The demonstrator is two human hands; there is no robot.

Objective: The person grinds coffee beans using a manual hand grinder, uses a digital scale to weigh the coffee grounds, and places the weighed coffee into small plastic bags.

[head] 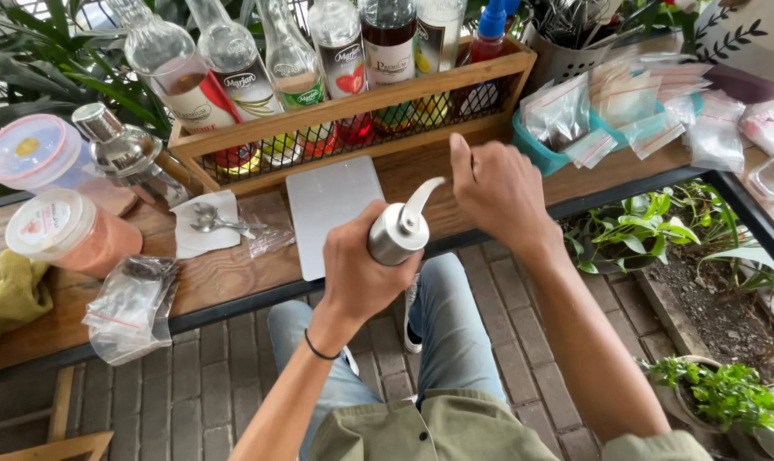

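My left hand [357, 269] is wrapped around a steel hand grinder [394, 234], held upright in front of me at the edge of the wooden counter [224, 275]. Its curved metal crank arm [423, 197] rises from the top. My right hand [498, 189] is closed over the far end of that crank, just right of the grinder. A flat grey square scale [329, 205] lies on the counter right behind my left hand.
A wooden rack [353, 115] of syrup bottles stands at the back. Left of it are a metal shaker [122, 154], two lidded tubs [67, 230], spoons on a napkin [207, 220] and plastic bags [131, 307]. A teal bin [536, 147] of small bags sits right; potted plants stand below.
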